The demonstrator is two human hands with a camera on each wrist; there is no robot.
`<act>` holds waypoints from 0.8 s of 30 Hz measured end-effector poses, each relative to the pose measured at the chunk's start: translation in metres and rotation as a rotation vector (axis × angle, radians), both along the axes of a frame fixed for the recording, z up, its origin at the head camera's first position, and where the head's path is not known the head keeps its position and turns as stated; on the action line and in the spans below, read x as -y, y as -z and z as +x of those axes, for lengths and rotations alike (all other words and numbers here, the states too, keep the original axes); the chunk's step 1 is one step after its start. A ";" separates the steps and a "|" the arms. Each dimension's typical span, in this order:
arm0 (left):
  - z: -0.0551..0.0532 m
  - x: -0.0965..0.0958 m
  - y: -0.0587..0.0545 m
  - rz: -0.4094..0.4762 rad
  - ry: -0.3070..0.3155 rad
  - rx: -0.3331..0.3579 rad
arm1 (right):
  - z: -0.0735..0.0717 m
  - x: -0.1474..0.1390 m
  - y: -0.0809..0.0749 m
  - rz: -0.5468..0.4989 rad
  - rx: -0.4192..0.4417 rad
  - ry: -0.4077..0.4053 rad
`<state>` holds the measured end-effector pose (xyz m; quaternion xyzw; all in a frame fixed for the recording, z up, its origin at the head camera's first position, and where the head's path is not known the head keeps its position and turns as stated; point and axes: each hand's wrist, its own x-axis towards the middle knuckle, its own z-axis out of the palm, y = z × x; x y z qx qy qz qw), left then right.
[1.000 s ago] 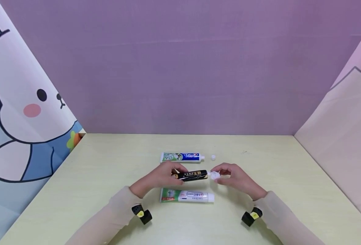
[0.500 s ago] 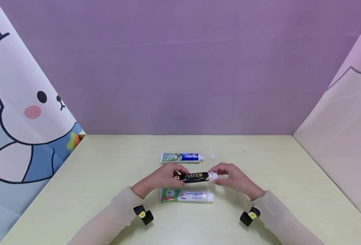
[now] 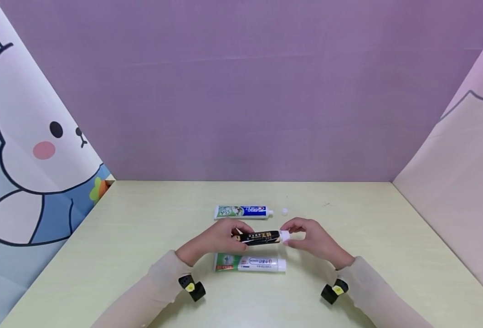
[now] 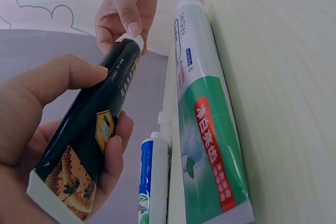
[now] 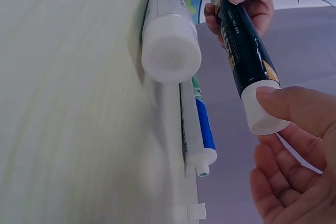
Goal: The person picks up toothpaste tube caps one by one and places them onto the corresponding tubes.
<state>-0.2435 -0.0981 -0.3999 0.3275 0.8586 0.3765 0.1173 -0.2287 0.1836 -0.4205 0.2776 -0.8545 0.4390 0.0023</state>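
Observation:
My left hand (image 3: 226, 238) holds a black toothpaste tube (image 3: 262, 237) with gold lettering around its crimped end, above the table. At the tube's other end my right hand (image 3: 310, 236) pinches a white cap (image 5: 261, 114) between thumb and fingers. The cap sits flush against the tube's shoulder, and the nozzle is hidden inside it. On the table behind lies a blue and green toothpaste tube (image 3: 243, 212), its nozzle bare, with a small white cap (image 3: 284, 212) just right of it. A white and green toothpaste tube (image 3: 249, 263), capped, lies nearer the person.
The pale wooden table (image 3: 155, 205) ends at a purple backdrop (image 3: 241, 100). A cartoon-printed cloth (image 3: 16, 105) borders the left side, and a pale cloth (image 3: 463, 182) borders the right. Each sleeve carries a small black wrist camera (image 3: 192, 288).
One second ago the cap stood off the black tube, with the nozzle showing between them. My right hand has brought it leftward onto the tube's end. The two lying tubes have stayed put.

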 end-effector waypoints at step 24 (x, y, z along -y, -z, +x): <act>0.003 -0.002 -0.004 0.034 0.019 -0.003 | 0.019 0.008 -0.020 -0.007 -0.181 0.028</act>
